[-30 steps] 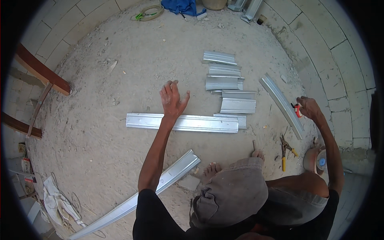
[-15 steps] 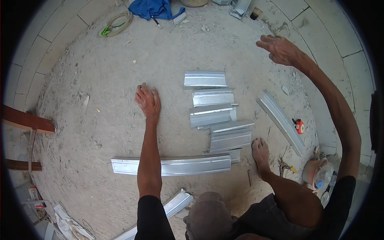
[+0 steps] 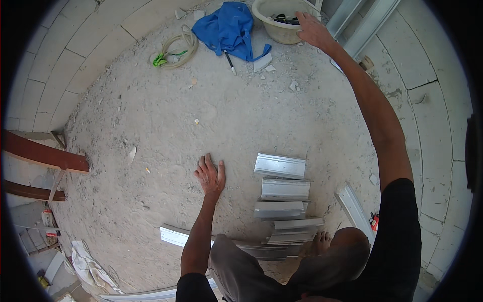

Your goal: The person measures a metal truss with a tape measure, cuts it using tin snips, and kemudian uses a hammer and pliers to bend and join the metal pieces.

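My left hand [image 3: 210, 175] rests on the dusty floor with its fingers spread and nothing in it. Far ahead, my right arm stretches out, and my right hand [image 3: 313, 31] is over the right rim of a pale round tub [image 3: 277, 34], fingers apart. Dark items [image 3: 286, 19] lie inside the tub; their kind is too small to tell. Between my left hand and my right leg, several short silver metal channel pieces [image 3: 279, 166] lie in a column. One longer metal channel [image 3: 173, 235] crosses the floor near my knees, partly hidden by my left arm and leg.
A blue cloth bag [image 3: 226, 27] and a coiled clear hose [image 3: 177, 53] lie at the far side. Long metal channels [image 3: 370, 30] lean by the right wall. Another channel [image 3: 354, 209] and a red tape measure [image 3: 374, 221] sit right. Brown-red beams [image 3: 48, 155] stand left.
My right hand has moved forward to the tub, and my body leans further ahead. The view has shifted forward; my left hand stays planted on the floor.
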Demonstrator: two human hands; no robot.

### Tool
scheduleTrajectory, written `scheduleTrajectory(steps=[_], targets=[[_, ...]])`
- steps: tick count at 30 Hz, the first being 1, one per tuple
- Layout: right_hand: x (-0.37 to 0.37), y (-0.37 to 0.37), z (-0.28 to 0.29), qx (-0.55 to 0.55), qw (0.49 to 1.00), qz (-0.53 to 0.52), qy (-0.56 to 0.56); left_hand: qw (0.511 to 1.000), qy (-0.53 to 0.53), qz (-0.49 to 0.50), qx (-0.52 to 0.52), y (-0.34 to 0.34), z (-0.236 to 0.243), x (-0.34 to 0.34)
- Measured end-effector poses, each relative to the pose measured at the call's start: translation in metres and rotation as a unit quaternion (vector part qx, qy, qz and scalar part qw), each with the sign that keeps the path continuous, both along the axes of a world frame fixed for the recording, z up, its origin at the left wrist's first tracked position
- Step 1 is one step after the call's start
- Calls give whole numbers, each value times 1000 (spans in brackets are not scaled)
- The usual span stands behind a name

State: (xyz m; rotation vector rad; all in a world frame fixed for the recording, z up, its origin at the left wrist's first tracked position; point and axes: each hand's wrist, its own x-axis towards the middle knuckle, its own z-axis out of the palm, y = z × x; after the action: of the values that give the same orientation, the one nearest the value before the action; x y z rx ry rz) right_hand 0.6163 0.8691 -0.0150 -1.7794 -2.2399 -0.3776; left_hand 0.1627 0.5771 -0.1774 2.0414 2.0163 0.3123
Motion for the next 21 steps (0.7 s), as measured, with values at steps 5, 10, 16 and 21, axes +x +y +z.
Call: scheduleTrajectory(steps=[5,10,16,21], targets=[[12,47,-39,59,988,-27,-137,1000,27,-5,-9,3,4,1],[13,45,-45,108,992,17,-59,1000,26,1,2,6,5,2],[18,-21,-25,-39,998,-8,-39,999,48,0,22,5,3,-1],[65,5,-17,-313,908,104,260,999,35,9,4,4,5,4]])
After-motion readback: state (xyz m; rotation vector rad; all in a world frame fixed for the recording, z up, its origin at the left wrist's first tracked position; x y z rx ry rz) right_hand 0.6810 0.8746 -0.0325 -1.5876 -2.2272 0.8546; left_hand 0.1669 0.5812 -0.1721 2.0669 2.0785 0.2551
